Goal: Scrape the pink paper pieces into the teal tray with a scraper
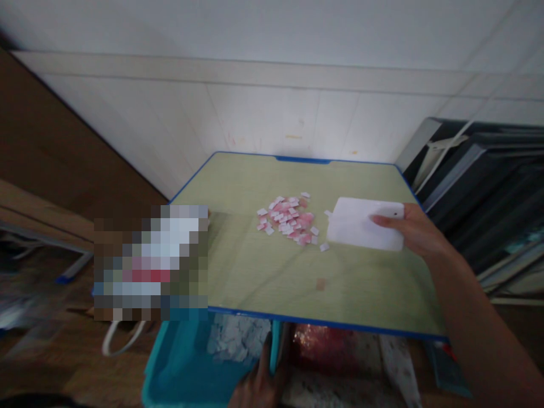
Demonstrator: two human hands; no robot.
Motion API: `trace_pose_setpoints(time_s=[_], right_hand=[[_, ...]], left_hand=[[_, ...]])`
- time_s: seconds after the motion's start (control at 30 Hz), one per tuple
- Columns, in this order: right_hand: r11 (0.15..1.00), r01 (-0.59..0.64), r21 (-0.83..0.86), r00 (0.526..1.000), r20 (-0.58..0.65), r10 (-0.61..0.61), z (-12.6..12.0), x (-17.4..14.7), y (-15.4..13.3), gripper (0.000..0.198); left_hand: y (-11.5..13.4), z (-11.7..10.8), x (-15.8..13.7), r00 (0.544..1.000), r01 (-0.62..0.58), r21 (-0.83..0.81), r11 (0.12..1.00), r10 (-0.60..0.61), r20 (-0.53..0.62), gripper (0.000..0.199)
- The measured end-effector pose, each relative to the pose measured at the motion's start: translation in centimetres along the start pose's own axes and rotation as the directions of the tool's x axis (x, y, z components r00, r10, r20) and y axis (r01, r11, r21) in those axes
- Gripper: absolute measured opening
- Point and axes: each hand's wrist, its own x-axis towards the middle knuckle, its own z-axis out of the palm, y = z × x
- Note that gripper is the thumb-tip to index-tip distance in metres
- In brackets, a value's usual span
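My right hand [419, 229] grips a flat white plastic scraper [361, 224] by its right end, thumb on top; a small hole shows near that end. The scraper lies low over the pale green tabletop [255, 277], its left edge by two stray chips. Left of it is a loose pile of small white and pink chips [291, 218]. Below the table's front edge, my left hand [257, 385] is closed on the right rim of a teal basin [170, 357]. White chips [242, 337] lie inside this basin. Part of the left hand's fingers are hidden.
A blurred-out object [161, 249] covers the table's left corner. A white wall [272, 113] stands behind the table. Dark folded panels [488, 187] lean at right. Shiny red material [323, 343] lies under the front edge, right of the basin. Brown furniture [63, 130] rises at left.
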Motion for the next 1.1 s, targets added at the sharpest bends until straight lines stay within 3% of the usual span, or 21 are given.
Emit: trace_pose_setpoints(time_s=[0.07,0.27,0.67,0.83,0.87,0.93,1.0,1.1], right_hand=[[0.998,-0.019,-0.059,0.998,0.064,0.022,0.0,0.0,-0.1,0.024],[0.997,0.014,-0.073,1.0,0.0,-0.014,0.1,-0.1,-0.1,0.025],[0.996,0.003,0.091,0.998,-0.055,0.002,0.1,0.3,0.2,0.029],[1.0,-0.009,-0.022,0.999,0.037,0.01,-0.2,-0.1,-0.2,0.022],[0.997,0.018,-0.07,0.997,0.07,-0.013,-0.3,-0.4,-0.3,0.021],[0.953,0.184,-0.241,0.973,0.181,-0.142,-0.4,-0.9,-0.7,0.017],[0.832,0.403,-0.381,0.909,0.273,-0.315,-0.5,-1.4,-0.8,0.014],[0.699,0.559,-0.446,0.821,0.182,-0.54,-0.7,-1.8,-0.8,0.011]], left_hand=[[0.0,-0.1,0.0,1.0,-0.005,-0.003,1.0,0.005,-0.004,0.051],[0.0,0.0,0.0,1.0,0.008,0.003,1.0,-0.008,-0.017,0.055],[-0.4,0.7,0.1,0.997,-0.02,0.009,1.0,0.021,-0.074,0.051],[-0.3,0.8,-0.1,0.992,-0.026,0.015,1.0,0.028,-0.122,0.073],[-0.3,0.8,-0.1,0.992,-0.024,0.017,1.0,0.026,-0.125,0.074],[-0.2,0.7,-0.1,0.992,-0.023,0.013,1.0,0.024,-0.123,0.07],[-0.3,0.7,-0.1,0.993,-0.021,-0.003,1.0,0.02,-0.119,0.062],[-0.3,0.7,-0.1,0.994,-0.015,-0.021,1.0,0.013,-0.111,0.055]])
